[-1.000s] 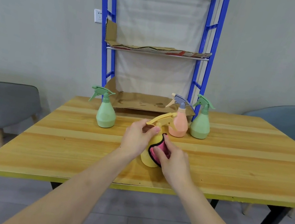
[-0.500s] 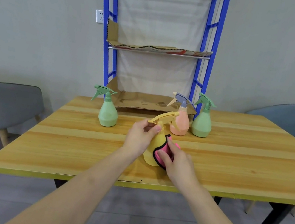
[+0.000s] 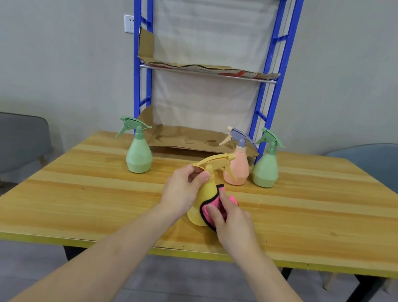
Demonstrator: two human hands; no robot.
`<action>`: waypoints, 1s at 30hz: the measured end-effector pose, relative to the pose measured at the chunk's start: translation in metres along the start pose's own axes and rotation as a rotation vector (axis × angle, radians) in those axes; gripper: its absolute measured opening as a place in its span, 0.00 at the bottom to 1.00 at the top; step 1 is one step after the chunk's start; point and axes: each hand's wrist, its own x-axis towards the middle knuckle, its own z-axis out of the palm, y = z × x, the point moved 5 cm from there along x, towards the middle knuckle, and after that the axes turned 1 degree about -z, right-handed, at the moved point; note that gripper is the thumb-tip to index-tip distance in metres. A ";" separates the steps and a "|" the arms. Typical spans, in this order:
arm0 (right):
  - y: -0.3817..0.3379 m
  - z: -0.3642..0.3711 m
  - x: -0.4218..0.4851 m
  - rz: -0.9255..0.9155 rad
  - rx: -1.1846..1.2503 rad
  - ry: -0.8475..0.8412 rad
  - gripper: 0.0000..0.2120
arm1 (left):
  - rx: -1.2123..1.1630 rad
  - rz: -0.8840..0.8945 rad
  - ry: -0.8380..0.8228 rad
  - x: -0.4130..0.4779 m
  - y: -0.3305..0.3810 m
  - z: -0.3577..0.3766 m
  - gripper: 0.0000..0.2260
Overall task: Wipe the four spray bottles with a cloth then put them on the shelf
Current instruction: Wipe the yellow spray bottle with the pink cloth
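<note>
Yellow spray bottle [image 3: 200,204] upright on the wooden table [image 3: 315,211], neck pinched by the left hand [image 3: 181,193]. Pink cloth [image 3: 210,206] pressed against its right side under the right hand [image 3: 229,220]. Behind the yellow bottle: peach bottle [image 3: 236,169], two green bottles [image 3: 139,155] [image 3: 266,168], blue shelf [image 3: 268,83].

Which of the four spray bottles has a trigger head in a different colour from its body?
The peach bottle, standing between the yellow bottle and the right green bottle: its head is purple-blue, the others match.
</note>
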 end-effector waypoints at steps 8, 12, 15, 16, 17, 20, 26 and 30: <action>-0.018 -0.002 0.006 -0.082 0.079 0.070 0.27 | 0.043 -0.014 0.003 0.000 0.004 0.000 0.09; -0.001 0.001 0.000 -0.030 -0.030 0.000 0.28 | 0.005 -0.027 0.003 -0.001 0.004 0.000 0.09; -0.002 -0.004 0.006 -0.029 -0.045 -0.021 0.29 | 0.013 -0.008 -0.015 -0.007 0.004 0.001 0.10; -0.003 -0.005 0.007 -0.030 -0.029 -0.019 0.29 | 0.031 0.002 -0.018 -0.010 0.003 0.001 0.11; -0.006 -0.007 0.007 -0.037 -0.009 -0.020 0.28 | 0.047 0.004 -0.012 -0.012 0.003 0.001 0.13; -0.022 -0.008 0.006 -0.112 0.089 0.015 0.28 | 0.026 -0.016 0.019 -0.013 0.001 -0.002 0.15; -0.009 0.001 0.007 -0.052 -0.015 -0.065 0.25 | 0.263 0.059 0.057 -0.012 0.003 -0.005 0.15; 0.001 0.000 0.006 -0.051 -0.043 -0.077 0.27 | 0.228 0.066 0.033 -0.011 0.001 -0.007 0.16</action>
